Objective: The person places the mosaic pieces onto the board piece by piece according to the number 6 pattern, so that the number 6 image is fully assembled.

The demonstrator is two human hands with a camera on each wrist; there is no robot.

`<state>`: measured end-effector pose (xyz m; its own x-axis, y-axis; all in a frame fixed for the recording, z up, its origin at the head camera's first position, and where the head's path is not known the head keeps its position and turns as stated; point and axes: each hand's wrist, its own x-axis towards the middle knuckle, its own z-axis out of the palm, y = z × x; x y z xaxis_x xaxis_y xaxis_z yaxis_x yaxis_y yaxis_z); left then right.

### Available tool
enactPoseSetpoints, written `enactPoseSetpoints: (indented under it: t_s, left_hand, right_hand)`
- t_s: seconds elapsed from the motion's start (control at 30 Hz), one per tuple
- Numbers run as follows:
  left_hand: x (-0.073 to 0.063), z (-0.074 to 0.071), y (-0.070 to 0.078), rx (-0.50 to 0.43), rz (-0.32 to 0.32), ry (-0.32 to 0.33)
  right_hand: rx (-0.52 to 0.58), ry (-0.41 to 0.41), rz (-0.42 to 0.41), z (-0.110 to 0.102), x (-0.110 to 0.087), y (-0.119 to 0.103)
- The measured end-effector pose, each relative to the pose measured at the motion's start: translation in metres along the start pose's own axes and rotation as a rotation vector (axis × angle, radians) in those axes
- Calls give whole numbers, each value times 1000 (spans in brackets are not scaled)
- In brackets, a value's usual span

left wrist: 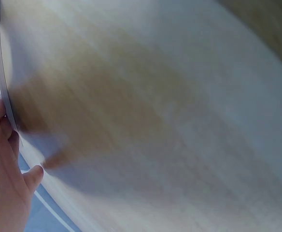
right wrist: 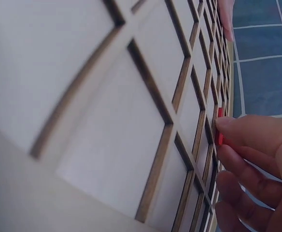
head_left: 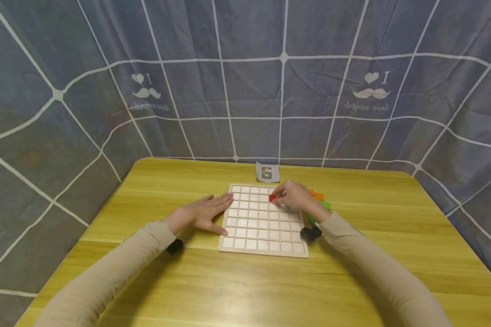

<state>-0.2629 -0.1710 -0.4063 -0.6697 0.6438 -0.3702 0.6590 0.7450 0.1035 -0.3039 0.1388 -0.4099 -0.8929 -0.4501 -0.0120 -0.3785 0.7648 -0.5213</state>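
A pale wooden grid board [head_left: 263, 253] with square recesses lies on the table. Over its upper right part, my right hand [head_left: 295, 195] pinches a small red square tile [head_left: 272, 198] between thumb and fingers. In the right wrist view the red tile [right wrist: 220, 126] stands on edge against the grid, with the thumb on it. My left hand [head_left: 206, 212] is spread flat at the board's left side, its fingertips and thumb on the rim. The left wrist view shows that hand [left wrist: 6, 169] beside the board's edge.
Orange tiles [head_left: 318, 196] and green tiles [head_left: 326, 205] lie right of the board, partly hidden by the right forearm. A printed paper [head_left: 268, 172] with a coloured grid pattern lies behind the board. A grey checked curtain [head_left: 253, 91] hangs beyond the wooden table [head_left: 245, 290].
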Motion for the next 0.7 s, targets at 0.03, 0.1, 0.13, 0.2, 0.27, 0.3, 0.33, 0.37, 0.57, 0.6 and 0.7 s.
enactPoseSetpoints:
  t_s: [0.03, 0.1, 0.13, 0.2, 0.27, 0.3, 0.33, 0.37, 0.57, 0.6, 0.7]
  left_hand:
    - [0, -1, 0, -3, 1, 0]
    - [-1, -1, 0, -2, -3, -6]
    - [-1, -2, 0, -1, -2, -5]
    - [-2, -2, 0, -2, -2, -1]
    - [-1, -1, -1, 2, -5, -2]
    - [-1, -1, -1, -4, -1, 5]
    - [-1, -1, -1, -5, 1, 8]
    - [-1, -1, -1, -6, 0, 9]
    - [-2, -1, -2, -16, 14, 16]
    - [-2, -1, -2, -22, 19, 20]
    - [-4, -1, -2, -37, 30, 26]
  right_hand:
    - [3, -4, -3, 0, 0, 0]
    - [7, -10, -3, 0, 0, 0]
    - [8, -12, -5, 0, 0, 0]
    - [11, -15, -6, 0, 1, 0]
    - [12, -16, -3, 0, 1, 0]
    - [14, -16, -3, 0, 2, 0]
    - [15, -16, -4, 0, 2, 1]
    - [14, -14, -5, 0, 3, 1]
    - [13, -10, -12, 1, 3, 1]
    - [15, -11, -13, 1, 3, 0]
    - [24, -16, -21, 0, 1, 0]
